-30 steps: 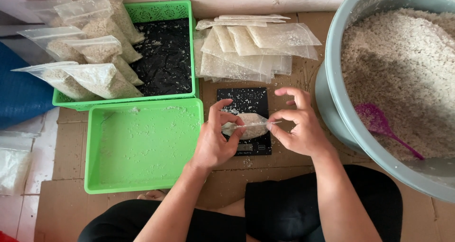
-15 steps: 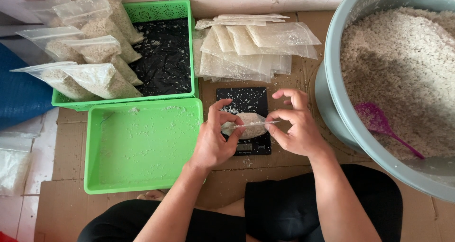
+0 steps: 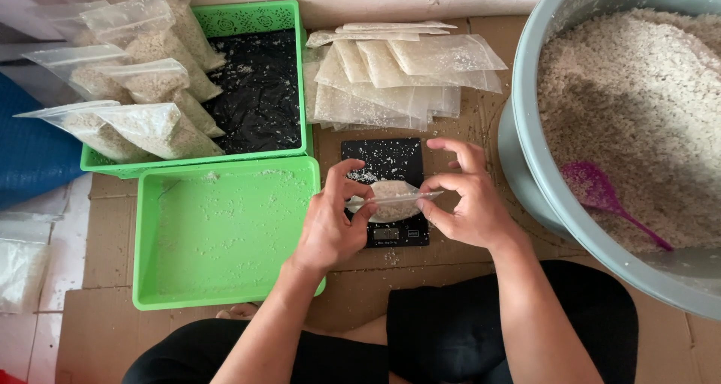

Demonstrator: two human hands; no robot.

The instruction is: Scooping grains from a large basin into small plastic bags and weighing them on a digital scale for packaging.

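Bag [image 3: 392,200] of pale grain sits over the black scale [image 3: 387,192]; your left hand [image 3: 330,222] has slid inward (toward 3 o'clock), both it and the right hand [image 3: 466,204] still pinching its top edge.

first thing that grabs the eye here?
The left hand and right hand pinching the top edge of a small clear bag of pale grain over a black scale, centre frame. Then the big grey basin of grain at right, with a purple scoop lying in it.
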